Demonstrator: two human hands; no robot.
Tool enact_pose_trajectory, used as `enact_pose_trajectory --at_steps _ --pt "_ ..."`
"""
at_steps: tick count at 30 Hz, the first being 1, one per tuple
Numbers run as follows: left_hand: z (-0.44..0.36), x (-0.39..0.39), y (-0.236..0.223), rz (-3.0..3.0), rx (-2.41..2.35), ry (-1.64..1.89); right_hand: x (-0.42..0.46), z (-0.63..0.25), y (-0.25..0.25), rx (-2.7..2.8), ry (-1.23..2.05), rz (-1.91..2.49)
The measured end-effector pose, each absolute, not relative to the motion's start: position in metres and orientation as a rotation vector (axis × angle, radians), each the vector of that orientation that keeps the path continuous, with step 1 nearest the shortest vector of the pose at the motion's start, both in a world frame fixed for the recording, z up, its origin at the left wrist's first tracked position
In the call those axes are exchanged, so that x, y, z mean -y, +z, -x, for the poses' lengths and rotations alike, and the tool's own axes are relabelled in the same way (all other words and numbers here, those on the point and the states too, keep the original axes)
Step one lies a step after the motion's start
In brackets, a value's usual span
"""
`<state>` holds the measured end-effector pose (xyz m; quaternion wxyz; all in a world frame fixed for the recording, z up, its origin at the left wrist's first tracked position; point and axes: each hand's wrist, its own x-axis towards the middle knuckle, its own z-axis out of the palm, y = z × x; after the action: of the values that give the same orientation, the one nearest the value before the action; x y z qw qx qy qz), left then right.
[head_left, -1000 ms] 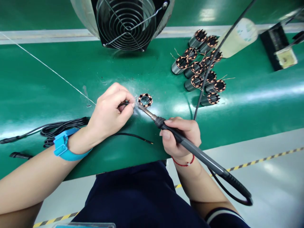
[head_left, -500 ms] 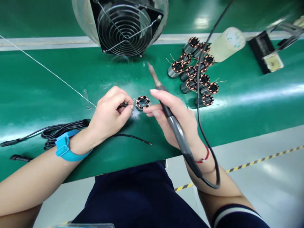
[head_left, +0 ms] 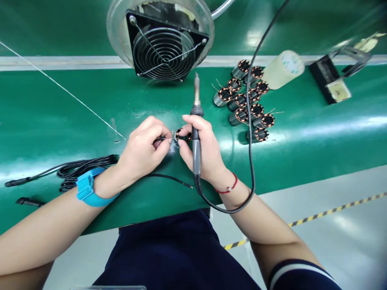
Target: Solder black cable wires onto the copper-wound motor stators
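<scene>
My left hand (head_left: 145,147) is closed in a pinch on the end of a black wire (head_left: 159,139), right beside a small ring-shaped motor stator (head_left: 188,137) with copper windings. A thin silvery wire (head_left: 81,103) runs from the upper left to behind that hand. In my right hand (head_left: 208,153) a soldering iron (head_left: 196,157) is held upright, its tip pointing away from me toward the fan. The thumb and fingertips of the same hand are at the stator and partly cover it; whether they grip it is hard to see.
A fan with a wire guard (head_left: 165,60) stands at the back. Several wound stators (head_left: 242,117) are grouped right of centre, near a pale cylinder (head_left: 282,70) and a soldering iron stand (head_left: 328,82). The iron's cord (head_left: 250,141) loops over my right forearm. Coiled black cable (head_left: 72,173) lies left.
The soldering iron's tip has left the stator and swung up and away. My right fingertips have come to the stator. My left hand keeps its pinch. The view has shifted slightly.
</scene>
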<state>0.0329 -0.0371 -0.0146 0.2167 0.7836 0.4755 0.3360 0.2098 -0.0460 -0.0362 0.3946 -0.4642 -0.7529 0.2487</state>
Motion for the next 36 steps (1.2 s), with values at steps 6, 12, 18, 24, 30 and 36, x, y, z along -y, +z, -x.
enact_pose_trajectory --at_steps 6,12,18,24,30,36 --pt "-0.034 0.037 -0.015 -2.161 -1.313 0.933 0.044 -0.209 -0.034 1.945 0.572 1.197" --pt "-0.033 0.038 -0.016 -2.110 -1.329 0.932 0.044 -0.208 -0.029 2.037 0.507 1.143" --pt "-0.025 0.028 -0.013 -1.597 -1.386 0.624 0.041 -0.211 -0.033 1.985 0.532 1.140" --pt "-0.018 0.018 -0.007 -1.166 -1.284 0.624 0.037 -0.212 -0.037 2.103 0.579 1.167" --pt "-0.020 0.020 -0.010 -1.005 -1.275 0.608 0.039 -0.214 -0.032 2.112 0.594 1.115" --pt "-0.026 0.024 -0.012 -1.006 -1.274 0.575 0.039 -0.215 -0.033 2.099 0.585 1.048"
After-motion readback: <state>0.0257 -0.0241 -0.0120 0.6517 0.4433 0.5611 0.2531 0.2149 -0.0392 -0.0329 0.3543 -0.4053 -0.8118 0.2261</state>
